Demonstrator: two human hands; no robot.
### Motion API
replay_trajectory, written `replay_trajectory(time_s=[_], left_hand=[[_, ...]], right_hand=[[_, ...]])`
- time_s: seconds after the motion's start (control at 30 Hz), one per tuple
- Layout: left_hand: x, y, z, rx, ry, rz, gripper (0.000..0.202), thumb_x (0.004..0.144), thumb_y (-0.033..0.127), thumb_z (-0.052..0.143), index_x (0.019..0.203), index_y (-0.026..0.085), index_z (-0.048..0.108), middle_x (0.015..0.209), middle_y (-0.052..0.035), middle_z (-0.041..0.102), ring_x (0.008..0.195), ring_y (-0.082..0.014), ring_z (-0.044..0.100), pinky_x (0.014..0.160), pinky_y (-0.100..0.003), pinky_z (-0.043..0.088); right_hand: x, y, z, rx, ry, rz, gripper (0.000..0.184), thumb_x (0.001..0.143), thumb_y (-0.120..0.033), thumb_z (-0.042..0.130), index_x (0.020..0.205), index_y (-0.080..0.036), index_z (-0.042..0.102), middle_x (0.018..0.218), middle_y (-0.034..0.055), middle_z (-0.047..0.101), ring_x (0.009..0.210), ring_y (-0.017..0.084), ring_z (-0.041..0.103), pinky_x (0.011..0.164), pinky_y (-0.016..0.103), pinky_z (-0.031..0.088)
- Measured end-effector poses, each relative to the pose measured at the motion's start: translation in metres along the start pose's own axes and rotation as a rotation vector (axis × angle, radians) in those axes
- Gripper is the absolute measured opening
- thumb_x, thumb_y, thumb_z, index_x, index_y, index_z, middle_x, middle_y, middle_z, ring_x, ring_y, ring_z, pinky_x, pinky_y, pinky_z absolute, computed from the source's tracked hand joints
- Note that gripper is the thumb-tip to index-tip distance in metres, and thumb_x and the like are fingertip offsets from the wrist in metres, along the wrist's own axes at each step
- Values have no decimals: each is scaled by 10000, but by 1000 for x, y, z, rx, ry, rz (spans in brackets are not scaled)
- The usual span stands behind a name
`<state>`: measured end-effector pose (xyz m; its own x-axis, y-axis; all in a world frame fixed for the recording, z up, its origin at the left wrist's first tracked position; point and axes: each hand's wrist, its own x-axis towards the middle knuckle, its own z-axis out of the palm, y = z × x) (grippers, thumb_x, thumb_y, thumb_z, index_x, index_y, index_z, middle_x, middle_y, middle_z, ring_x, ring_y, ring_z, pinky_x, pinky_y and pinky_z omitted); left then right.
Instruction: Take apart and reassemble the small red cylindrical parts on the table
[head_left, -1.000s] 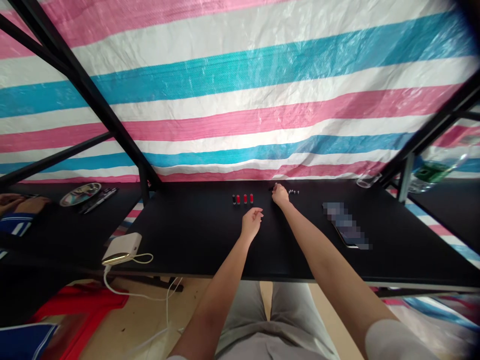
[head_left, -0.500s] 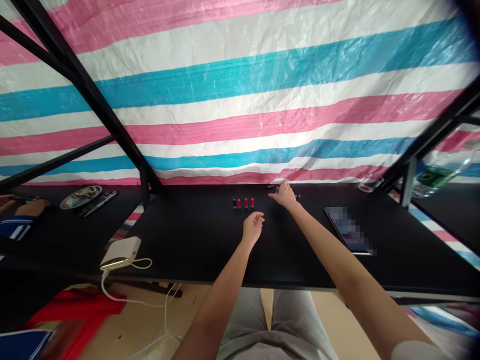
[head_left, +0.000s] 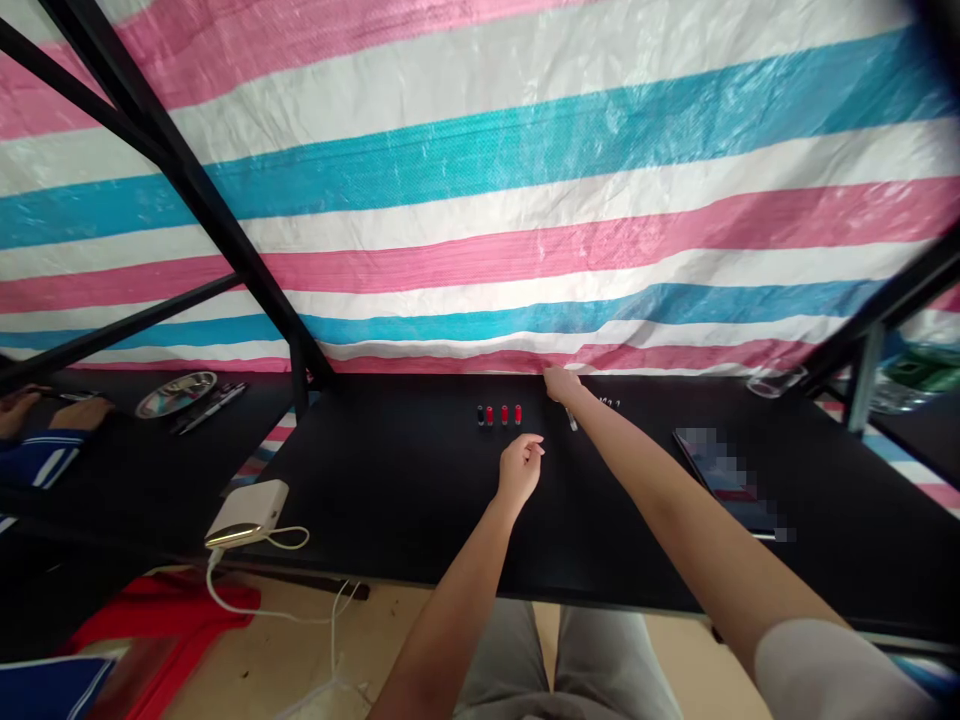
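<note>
My right hand [head_left: 562, 385] reaches to the back edge of the black table [head_left: 390, 490], its fingers closed and largely hidden behind the back of the hand. A slim pen-like stick [head_left: 571, 420] with a pale end sticks out below its palm. Loosely curled, my left hand [head_left: 520, 470] hovers nearer the front, and nothing shows in its fingers. Just beyond it stand small cylinders in a row: a dark one [head_left: 481, 415] and three red ones [head_left: 505, 414]. Small silvery pieces [head_left: 611, 404] lie right of my right wrist, partly covered by the forearm.
A dark tablet-like device [head_left: 720, 480] lies at right, near a clear cup [head_left: 776, 380]. At front left sits a white box [head_left: 251, 508] with a cable. Black frame bars [head_left: 202, 210] flank the table. Another person's hands [head_left: 82, 412] are at far left, near a plate [head_left: 176, 394] and pens.
My right hand has closed and turned, and the pen-like stick now shows below it. My left hand stays curled near the row of cylinders. The view has shifted slightly.
</note>
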<state>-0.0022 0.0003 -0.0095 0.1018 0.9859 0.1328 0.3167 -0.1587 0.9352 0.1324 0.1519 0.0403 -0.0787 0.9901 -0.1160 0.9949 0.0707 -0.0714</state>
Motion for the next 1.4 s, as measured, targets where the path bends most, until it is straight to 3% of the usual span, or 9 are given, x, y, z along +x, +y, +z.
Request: replay_trajectory(time_s=[0.17,0.27,0.4,0.57,0.8,0.97,1.1,1.27,1.4], left_hand=[[-4,9,-3,116,-15,30,238,821,158,394,976,169,575,818,-26,639,658,-96,586,677,-247,491],[-11,24,7,279,47,192,264,842,233,403,1067,174,529,996,-69,610,895,-155,580,817,-307,475],[-15,42,39,526,-239,463,444,816,305,471,1235,177,400,1291,-105,449,1181,-230,424,951,-376,403],[-5,35,71,743,-376,458,425,878,289,337,1281,156,350,1384,-110,357,1285,-243,300,1014,-441,321],[-2,30,75,734,-308,490,374,877,270,330,1217,143,419,1326,-114,427,1235,-245,369,996,-436,336],[6,42,64,525,3,300,294,851,162,326,1107,130,469,1124,-122,545,1060,-203,514,923,-357,417],[26,39,61,454,192,197,477,787,35,310,1259,94,344,1296,-166,419,1225,-215,390,1008,-390,350],[43,28,62,671,-150,127,589,736,-3,364,1320,39,307,1393,-184,320,1307,-241,278,1062,-402,283],[45,31,60,840,-199,167,539,771,11,358,1303,95,377,1392,-165,336,1282,-247,324,1029,-412,320]], right_hand=[[-9,8,16,-17,120,-31,405,820,-63,386,1217,-119,441,1250,172,440,1106,243,477,862,334,407],[-9,14,25,-37,204,-53,332,851,-102,341,1144,-130,493,1218,162,461,1096,247,457,849,349,391],[-6,23,28,-58,295,-106,296,864,-138,343,1118,-150,492,1169,144,500,1104,249,420,852,375,351],[-5,35,22,-128,264,-195,259,843,-126,384,1061,-156,521,1121,125,538,1071,246,420,858,393,310],[-13,40,12,-58,274,-242,195,839,-177,447,997,-159,562,1043,115,589,1042,248,451,838,388,296],[-46,41,12,85,269,-337,150,832,-259,495,921,-189,594,953,62,624,944,197,512,794,314,309],[-74,40,23,141,197,-321,174,838,-253,476,936,-185,603,937,58,623,907,179,529,719,269,333],[-103,52,14,89,170,-267,244,823,-234,500,1052,-204,579,1061,68,597,997,195,514,779,292,363],[-143,84,-3,-89,169,-113,296,833,-222,475,1122,-202,534,1123,106,558,1021,234,518,789,343,385]])
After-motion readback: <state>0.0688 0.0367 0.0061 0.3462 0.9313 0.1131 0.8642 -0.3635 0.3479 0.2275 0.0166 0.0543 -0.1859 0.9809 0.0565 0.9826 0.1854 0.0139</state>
